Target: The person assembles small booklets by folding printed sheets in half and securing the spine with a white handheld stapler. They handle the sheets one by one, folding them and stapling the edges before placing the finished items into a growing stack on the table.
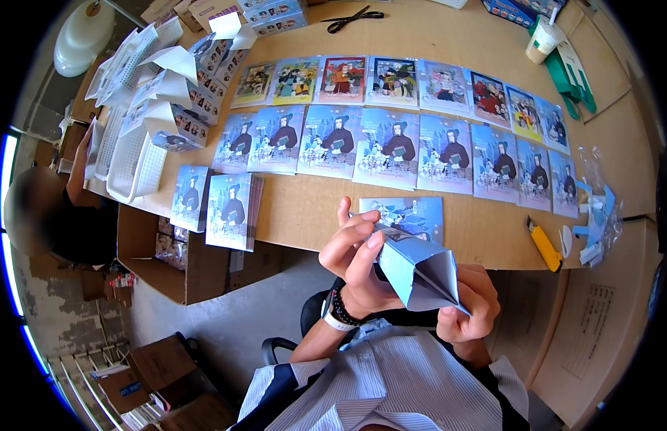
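Observation:
A small blue folding paper box [411, 260] is held up over the table's near edge, its near end gaping so the hollow inside shows. My left hand [356, 266] is closed round its left side, fingers raised along the carton. With thumb and fingers, my right hand [473, 305] pinches a flap at the near right corner of the same box. Just beyond it, a blue printed sheet or flat carton [425, 212] lies on the table, partly covered by my fingers and the box.
Two rows of printed picture packs [394, 147] span the wooden table [297, 215]. Stacked packs [233, 215] and a white basket [136, 169] are left; a yellow cutter [544, 244] and plastic scraps [599, 219] right. Scissors [353, 19] and a drink cup [544, 39] lie farther back. Another person [75, 215] sits left.

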`<state>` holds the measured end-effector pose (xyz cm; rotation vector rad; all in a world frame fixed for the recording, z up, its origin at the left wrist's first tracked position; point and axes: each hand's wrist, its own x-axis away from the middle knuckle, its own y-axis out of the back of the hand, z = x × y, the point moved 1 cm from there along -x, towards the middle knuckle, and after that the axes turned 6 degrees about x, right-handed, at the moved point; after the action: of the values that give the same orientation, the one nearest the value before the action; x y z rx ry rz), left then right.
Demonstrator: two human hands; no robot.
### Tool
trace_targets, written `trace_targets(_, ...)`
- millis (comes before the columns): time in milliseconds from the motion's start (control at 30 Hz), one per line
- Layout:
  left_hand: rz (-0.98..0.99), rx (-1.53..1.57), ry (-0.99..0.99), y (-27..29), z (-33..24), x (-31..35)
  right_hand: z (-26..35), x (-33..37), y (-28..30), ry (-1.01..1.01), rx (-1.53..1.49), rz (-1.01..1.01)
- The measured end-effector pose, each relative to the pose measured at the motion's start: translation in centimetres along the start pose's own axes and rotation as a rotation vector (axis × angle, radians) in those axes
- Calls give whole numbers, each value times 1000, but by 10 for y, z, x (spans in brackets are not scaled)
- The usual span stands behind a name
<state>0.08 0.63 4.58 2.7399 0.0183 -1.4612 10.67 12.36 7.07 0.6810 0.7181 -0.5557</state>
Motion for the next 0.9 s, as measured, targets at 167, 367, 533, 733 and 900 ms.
trace_targets(167, -10, 16, -23, -1, 1, 1, 1, -4, 0, 3, -25, -14)
trace_targets(367, 35, -24, -58, 6, 11, 6, 0, -5, -5, 6, -47, -39)
trace_targets(533, -15, 28, 12, -2, 6, 3, 1, -8, -3, 2, -43, -22)
trace_targets(733, 207, 38, 81, -1, 0, 1, 1, -12, -2, -39, -6, -48)
trace_targets(900, 234, 0, 99, 0, -1, 4, 2, -14, -1, -57, -13, -50)
